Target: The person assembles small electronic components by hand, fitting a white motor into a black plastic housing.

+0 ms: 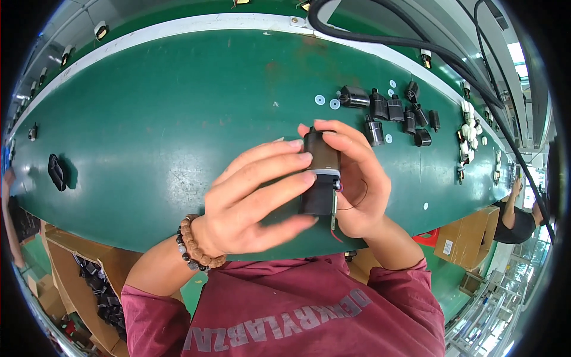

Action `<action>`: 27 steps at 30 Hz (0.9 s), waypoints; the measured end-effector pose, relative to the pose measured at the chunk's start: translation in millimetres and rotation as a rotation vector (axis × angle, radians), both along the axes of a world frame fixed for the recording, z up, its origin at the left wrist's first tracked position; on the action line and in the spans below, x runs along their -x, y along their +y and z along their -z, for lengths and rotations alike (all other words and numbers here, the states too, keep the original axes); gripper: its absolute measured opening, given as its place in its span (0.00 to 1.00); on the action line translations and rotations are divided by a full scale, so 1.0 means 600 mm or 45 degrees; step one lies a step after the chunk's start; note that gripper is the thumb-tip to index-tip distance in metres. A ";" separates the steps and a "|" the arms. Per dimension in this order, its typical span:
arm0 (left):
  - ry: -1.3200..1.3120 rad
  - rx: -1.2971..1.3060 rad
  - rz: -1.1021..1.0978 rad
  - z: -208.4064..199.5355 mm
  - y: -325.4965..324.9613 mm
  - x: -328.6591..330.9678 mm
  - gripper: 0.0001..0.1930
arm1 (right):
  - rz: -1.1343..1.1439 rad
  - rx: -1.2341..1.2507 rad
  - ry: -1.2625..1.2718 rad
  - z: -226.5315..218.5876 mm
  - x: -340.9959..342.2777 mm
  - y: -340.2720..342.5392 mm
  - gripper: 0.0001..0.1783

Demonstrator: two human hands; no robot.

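Note:
Over the front of the table, a small black plastic device (322, 156) stands roughly upright between my hands. Its rounded upper housing meets a flatter lower part at a pale band, and a narrow green circuit board (334, 211) with a red wire (336, 237) shows on its right side. My right hand (360, 184) grips it from the right, fingers bent over the top. From the left, my left hand (256, 193) presses several fingertips to its side while the little finger stays apart. Both thumbs are partly or wholly hidden.
Several black housings (379, 106) and small pale discs (320, 100) lie at the right back of the green table (148, 107). White parts (468, 131) are heaped farther right. One black shell (56, 172) lies at left. Cardboard boxes (467, 241) stand below; a co-worker (516, 223) is at far right.

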State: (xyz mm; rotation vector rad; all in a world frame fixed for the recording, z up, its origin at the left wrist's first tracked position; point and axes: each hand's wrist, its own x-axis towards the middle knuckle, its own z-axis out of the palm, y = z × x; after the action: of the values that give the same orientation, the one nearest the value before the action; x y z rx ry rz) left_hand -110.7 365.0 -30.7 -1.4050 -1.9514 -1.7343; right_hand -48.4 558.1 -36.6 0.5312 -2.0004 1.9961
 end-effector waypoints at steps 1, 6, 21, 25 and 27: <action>0.093 0.045 0.036 0.001 -0.001 0.002 0.23 | 0.011 -0.084 0.069 -0.003 0.000 0.001 0.29; 0.150 0.060 0.003 0.009 0.001 -0.002 0.23 | 0.097 -0.201 0.080 -0.002 -0.002 -0.002 0.32; 0.056 0.098 -0.066 0.000 -0.003 -0.020 0.21 | 0.181 -0.283 -0.009 0.008 -0.005 0.005 0.30; 0.007 0.053 -0.087 0.005 0.001 -0.019 0.21 | 0.155 -0.285 -0.062 0.001 -0.006 0.006 0.28; 0.013 0.033 -0.085 0.008 0.003 -0.017 0.21 | 0.142 -0.238 -0.077 0.000 -0.007 0.004 0.27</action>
State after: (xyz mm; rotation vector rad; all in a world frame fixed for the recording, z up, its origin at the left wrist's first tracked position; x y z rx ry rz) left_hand -100.3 366.6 -35.4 -1.3381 -1.9984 -1.6757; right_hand -44.0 560.3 -36.7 0.3926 -2.2154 1.7920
